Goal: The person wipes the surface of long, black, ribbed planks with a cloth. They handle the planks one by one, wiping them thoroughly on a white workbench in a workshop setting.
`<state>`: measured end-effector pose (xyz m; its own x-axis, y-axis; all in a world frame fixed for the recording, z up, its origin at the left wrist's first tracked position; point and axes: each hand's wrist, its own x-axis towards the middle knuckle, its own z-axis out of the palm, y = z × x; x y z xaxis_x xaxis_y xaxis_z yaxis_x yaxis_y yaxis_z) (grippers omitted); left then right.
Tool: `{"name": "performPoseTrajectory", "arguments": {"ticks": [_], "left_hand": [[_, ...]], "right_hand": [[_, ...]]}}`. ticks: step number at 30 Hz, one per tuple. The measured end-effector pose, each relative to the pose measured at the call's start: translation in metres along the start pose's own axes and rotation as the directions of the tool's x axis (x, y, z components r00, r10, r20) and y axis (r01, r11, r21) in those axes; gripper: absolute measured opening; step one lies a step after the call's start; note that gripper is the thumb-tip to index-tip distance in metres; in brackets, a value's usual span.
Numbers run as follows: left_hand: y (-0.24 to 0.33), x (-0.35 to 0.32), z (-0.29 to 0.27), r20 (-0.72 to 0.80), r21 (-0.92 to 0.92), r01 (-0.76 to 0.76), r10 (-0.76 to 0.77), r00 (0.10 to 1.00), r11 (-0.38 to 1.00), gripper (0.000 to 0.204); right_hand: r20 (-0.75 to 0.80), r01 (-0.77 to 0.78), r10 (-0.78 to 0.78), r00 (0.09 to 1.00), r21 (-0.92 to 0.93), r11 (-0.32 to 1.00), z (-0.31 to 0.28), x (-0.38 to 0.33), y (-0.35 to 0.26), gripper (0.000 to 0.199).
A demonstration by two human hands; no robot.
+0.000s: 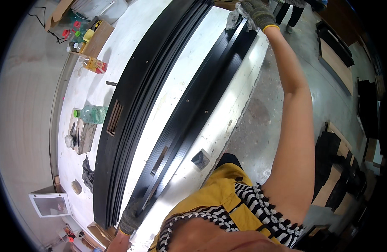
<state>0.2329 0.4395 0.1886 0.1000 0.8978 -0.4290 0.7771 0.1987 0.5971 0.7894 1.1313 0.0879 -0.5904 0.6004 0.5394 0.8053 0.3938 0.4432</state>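
Observation:
A long black board [187, 101] with a raised ridge, two small holes and a slot lies on the white workbench [174, 71]. At its near end my left hand [131, 215], in a grey knit glove, has its fingers wrapped round the edge; the fingertips are partly hidden. My right arm is stretched to the far end. There my gloved right hand [260, 16] is closed on a grey cloth [234, 19] pressed against the board. Left of this board a stack of similar black boards [139, 92] lies lengthwise, with slots near its near end.
Along the bench's left side stand a green-capped bottle [92, 114], an orange-labelled bottle [95, 65], a cardboard box [99, 40] and a dark rag [87, 173]. A small dark block [200, 159] sits near the right edge. Boards [336, 168] lie on the floor; another person [291, 12] stands beyond.

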Motion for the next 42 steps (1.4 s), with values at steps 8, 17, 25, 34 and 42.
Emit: {"name": "performPoseTrajectory", "arguments": {"ticks": [8,17,25,34,42], "left_hand": [[0.006,0.003,0.002,-0.034,-0.004,0.048,-0.048,0.998,0.999,0.041],[-0.044,-0.038,0.027,-0.056,0.015,0.127,-0.126,0.990,0.992,0.044],[0.059,0.021,-0.017,-0.014,-0.167,0.055,-0.058,0.998,0.984,0.038],[0.023,-0.001,0.000,-0.059,-0.031,-0.020,0.019,0.998,0.999,0.043],[-0.028,-0.049,0.026,-0.240,0.219,0.119,-0.065,0.969,0.969,0.053]], "right_hand": [[0.066,-0.271,0.265,0.962,0.110,0.956,0.055,-0.002,0.052,0.032],[0.046,-0.429,0.578,0.815,0.718,0.548,-0.069,-0.011,0.007,0.043],[-0.029,-0.263,0.327,0.944,0.532,0.805,-0.072,-0.006,-0.079,0.040],[-0.306,0.200,0.020,0.952,0.671,0.714,-0.277,-0.095,-0.379,0.040],[-0.349,0.366,-0.162,0.923,0.670,0.646,-0.362,-0.088,-0.424,0.030]]}}
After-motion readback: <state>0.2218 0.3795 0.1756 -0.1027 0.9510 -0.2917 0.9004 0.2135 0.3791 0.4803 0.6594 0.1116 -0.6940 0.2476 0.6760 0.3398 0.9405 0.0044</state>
